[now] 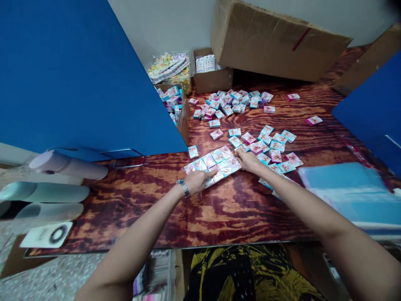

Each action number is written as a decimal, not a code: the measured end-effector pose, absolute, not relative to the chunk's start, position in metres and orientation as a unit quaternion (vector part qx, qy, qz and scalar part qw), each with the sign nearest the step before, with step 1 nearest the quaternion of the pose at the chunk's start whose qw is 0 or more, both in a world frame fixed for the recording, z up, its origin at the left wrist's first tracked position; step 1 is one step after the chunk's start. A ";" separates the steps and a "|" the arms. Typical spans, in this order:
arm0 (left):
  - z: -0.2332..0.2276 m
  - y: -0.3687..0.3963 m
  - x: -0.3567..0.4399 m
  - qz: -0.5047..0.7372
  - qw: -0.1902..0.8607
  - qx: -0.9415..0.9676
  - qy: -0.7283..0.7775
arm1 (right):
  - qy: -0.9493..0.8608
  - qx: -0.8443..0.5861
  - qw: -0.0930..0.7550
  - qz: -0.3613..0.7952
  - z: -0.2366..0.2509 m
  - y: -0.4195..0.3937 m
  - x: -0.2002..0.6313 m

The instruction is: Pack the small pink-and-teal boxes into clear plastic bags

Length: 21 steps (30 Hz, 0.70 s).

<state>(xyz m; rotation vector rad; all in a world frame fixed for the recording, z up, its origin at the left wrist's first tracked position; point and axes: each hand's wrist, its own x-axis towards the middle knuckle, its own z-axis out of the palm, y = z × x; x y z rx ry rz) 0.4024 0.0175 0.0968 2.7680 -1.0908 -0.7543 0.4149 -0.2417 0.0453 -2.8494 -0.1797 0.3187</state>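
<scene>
A flat pack of small pink and blue boxes [218,158], laid in two rows inside clear plastic, lies at a slant low over the table. My left hand [196,181], with a metal watch on its wrist, grips the near left edge, thumb on top. At the right end, my right hand [249,161] is closed with its fingertips pinching the edge of the pack. Loose small boxes [266,140] printed with reddish hand shapes lie just beyond and beside the right hand. One blue box [193,151] sits beyond the pack's left part.
More small boxes [232,102] are heaped farther back. A filled carton [184,119] and a large cardboard box [275,42] stand behind. Clear plastic sleeves [344,192] lie at right. Bottles [69,165] and a phone [46,235] are at left; blue panels [78,83] flank the table.
</scene>
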 end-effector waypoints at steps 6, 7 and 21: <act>0.100 0.017 0.401 -0.250 0.037 0.901 -0.352 | -0.088 -0.986 0.077 0.116 0.052 -0.247 0.411; 0.100 0.017 0.401 -0.250 0.033 0.902 -0.350 | -0.086 -0.988 0.072 0.101 0.055 -0.246 0.405; 0.096 0.018 0.398 -0.242 0.045 0.904 -0.349 | -0.233 -0.955 0.168 -0.079 0.051 -0.199 0.360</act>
